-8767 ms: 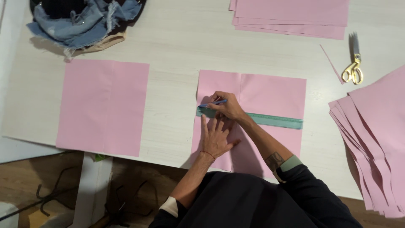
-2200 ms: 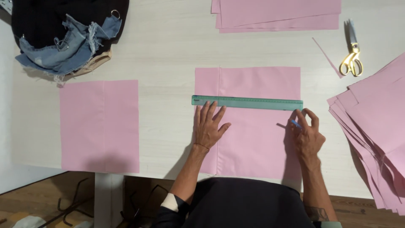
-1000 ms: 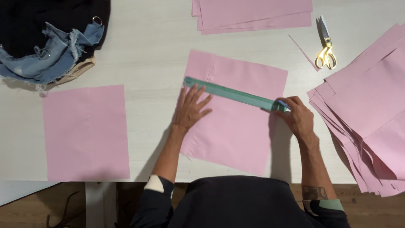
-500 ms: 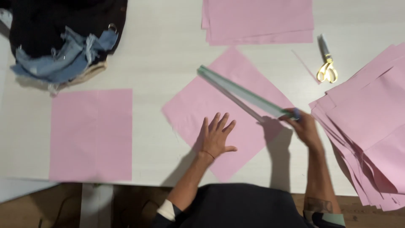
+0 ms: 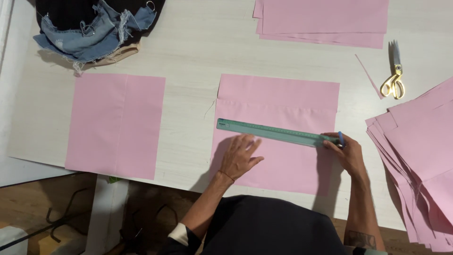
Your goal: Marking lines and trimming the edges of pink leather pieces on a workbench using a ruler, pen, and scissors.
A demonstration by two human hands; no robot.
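A rectangular sheet of pink fabric (image 5: 278, 101) lies flat near the front edge of a pale wooden table (image 5: 198, 56). Across the sheet's middle rests a long translucent green plastic ruler (image 5: 276, 132), tilted slightly down to the right. The left hand (image 5: 239, 157) lies open, palm down, fingers spread on the sheet just below the ruler's left half. The right hand (image 5: 348, 152) grips the ruler's right end at the sheet's right edge, together with a small blue pen (image 5: 340, 138). Left of the sheet lies a second pink rectangle (image 5: 115, 125). Beyond the sheet sits a pink stack (image 5: 323, 21); to its right, a fanned pink pile (image 5: 420, 151) and yellow-handled scissors (image 5: 394, 78). Crumpled denim clothing (image 5: 92, 30) lies far left, beyond the second rectangle.
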